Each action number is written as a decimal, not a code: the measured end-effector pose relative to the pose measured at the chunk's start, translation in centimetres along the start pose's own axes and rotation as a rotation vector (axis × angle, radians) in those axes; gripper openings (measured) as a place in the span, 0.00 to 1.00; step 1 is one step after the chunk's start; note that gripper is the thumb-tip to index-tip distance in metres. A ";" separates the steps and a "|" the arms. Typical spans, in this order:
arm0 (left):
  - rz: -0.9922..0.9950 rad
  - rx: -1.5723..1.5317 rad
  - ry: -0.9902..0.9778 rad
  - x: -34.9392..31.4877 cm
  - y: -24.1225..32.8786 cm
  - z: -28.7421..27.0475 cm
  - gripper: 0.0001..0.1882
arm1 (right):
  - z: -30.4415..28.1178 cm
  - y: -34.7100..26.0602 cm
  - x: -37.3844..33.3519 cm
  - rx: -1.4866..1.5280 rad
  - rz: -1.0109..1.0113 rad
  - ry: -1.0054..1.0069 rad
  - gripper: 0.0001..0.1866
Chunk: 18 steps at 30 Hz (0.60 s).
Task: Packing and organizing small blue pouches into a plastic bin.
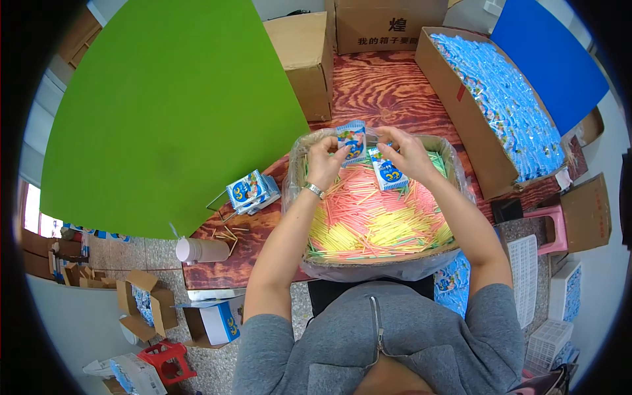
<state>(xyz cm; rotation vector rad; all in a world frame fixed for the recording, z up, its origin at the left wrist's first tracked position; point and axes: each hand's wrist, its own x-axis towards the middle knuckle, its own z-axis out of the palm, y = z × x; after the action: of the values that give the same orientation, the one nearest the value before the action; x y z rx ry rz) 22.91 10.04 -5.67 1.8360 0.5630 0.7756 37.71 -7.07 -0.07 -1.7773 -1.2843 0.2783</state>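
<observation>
My left hand [324, 163] pinches a small blue-and-white packet [353, 139] by its left side, above the far part of a plastic-lined box [388, 268]. A second similar packet [388, 172] is in my right hand [413, 159], tilted, with the thumb across its upper edge. The two packets are close side by side. Under them the box is full of thin sticks [368, 214] in pink, yellow and green. At the left, several more packets [249, 189] lie stacked on a wire stand beside the box.
A large green board [178, 118] stands at the left, near a pale bottle [201, 250]. On the right, a long carton [471, 125] holds many blue packets, with a blue panel [553, 59] behind. Closed cartons [299, 59] sit at the back. A red stool [168, 362] stands lower left.
</observation>
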 end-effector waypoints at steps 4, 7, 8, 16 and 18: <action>-0.022 -0.166 -0.068 0.8 0.6 -0.3 0.06 | -1.1 2.8 -1.0 -0.200 0.025 0.052 0.18; -0.011 -0.194 -0.070 0.7 5.0 -1.9 0.06 | -0.9 6.2 -3.0 -0.405 0.125 0.064 0.25; -0.041 -0.235 -0.094 0.9 5.6 -2.8 0.06 | -0.5 5.2 -3.2 -0.500 0.208 0.019 0.30; -0.055 -0.240 -0.117 0.2 5.7 -2.7 0.06 | 0.8 4.3 -2.7 -0.485 0.380 -0.008 0.39; -0.057 -0.311 -0.140 0.1 5.5 -2.0 0.06 | 0.2 5.0 -2.7 -0.399 0.433 -0.029 0.38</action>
<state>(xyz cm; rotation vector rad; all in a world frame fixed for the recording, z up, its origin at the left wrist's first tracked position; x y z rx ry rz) 21.73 9.35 -0.03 1.5656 0.3800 0.6507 39.68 -9.53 -4.78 -2.4009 -1.0094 0.3024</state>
